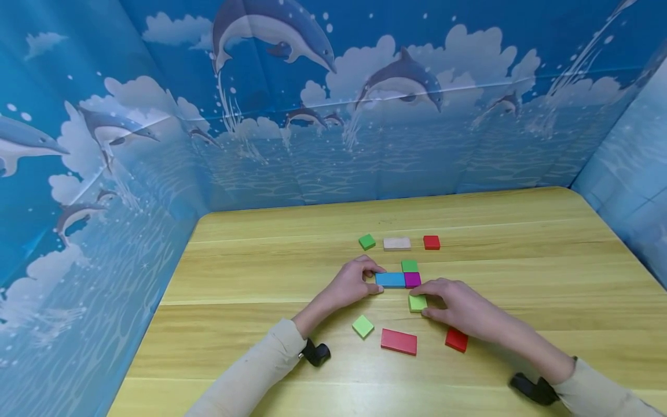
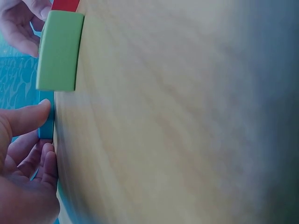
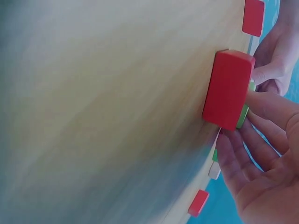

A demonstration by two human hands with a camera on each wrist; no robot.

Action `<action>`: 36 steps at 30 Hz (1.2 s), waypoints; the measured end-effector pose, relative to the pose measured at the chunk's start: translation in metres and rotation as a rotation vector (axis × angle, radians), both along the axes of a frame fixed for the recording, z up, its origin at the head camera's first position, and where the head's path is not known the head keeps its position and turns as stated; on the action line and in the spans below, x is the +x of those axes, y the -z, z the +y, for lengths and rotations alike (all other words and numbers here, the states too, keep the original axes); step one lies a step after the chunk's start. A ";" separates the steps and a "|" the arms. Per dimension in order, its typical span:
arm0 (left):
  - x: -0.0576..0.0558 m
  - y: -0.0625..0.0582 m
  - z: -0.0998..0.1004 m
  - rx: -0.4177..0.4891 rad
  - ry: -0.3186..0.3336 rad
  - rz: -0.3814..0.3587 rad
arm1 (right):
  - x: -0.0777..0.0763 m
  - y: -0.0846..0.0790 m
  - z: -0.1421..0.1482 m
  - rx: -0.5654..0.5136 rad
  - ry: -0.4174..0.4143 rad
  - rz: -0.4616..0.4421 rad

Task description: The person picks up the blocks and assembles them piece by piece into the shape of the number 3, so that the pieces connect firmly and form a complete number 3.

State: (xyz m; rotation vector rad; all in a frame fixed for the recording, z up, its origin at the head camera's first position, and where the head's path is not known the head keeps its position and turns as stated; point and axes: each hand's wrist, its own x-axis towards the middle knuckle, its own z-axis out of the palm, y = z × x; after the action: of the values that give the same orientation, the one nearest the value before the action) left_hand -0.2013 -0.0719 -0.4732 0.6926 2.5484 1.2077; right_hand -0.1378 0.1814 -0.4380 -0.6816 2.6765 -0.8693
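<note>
My left hand [image 1: 348,284] pinches the left end of a blue rectangular block [image 1: 389,280], thumb at its near corner and a finger at its far corner. A purple square block [image 1: 412,280] sits against the blue block's right end, with a green square block [image 1: 409,266] behind it. Just in front of the purple block, my right hand [image 1: 462,306] holds a light green square block [image 1: 417,304] between thumb and fingers. In the left wrist view, the thumb lies along the blue block [image 2: 46,122]. The right wrist view shows the light green block [image 3: 243,116] partly hidden by a red one.
Behind the hands lie a green block [image 1: 367,242], a pale block [image 1: 397,244] and a red block [image 1: 431,242]. Nearer are a light green block [image 1: 363,326], a long red block [image 1: 399,341] and a red block [image 1: 456,340]. Dolphin-print cloth [image 1: 339,168] surrounds the wooden table [image 1: 234,324].
</note>
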 end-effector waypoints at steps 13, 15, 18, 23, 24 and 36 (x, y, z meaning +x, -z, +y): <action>0.001 0.001 0.000 0.005 -0.002 0.001 | -0.002 0.005 -0.007 0.019 -0.010 0.042; 0.001 0.000 0.000 0.004 -0.003 0.001 | -0.002 0.005 -0.007 0.023 -0.009 0.047; 0.001 0.000 0.000 0.004 -0.004 0.002 | -0.001 0.004 -0.006 0.025 -0.001 0.052; 0.001 -0.001 0.000 0.009 -0.004 0.001 | 0.001 0.003 -0.005 0.024 0.019 0.059; 0.001 -0.001 0.000 0.009 -0.005 0.001 | 0.001 0.003 -0.004 0.025 0.025 0.059; 0.001 0.000 0.000 0.004 -0.004 0.010 | 0.001 0.006 0.001 0.010 0.072 0.095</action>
State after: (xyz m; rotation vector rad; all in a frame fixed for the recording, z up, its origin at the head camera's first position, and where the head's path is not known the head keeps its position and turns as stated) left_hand -0.2000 -0.0720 -0.4735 0.6967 2.5578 1.2143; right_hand -0.1367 0.1820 -0.4437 -0.6435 2.8033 -0.8611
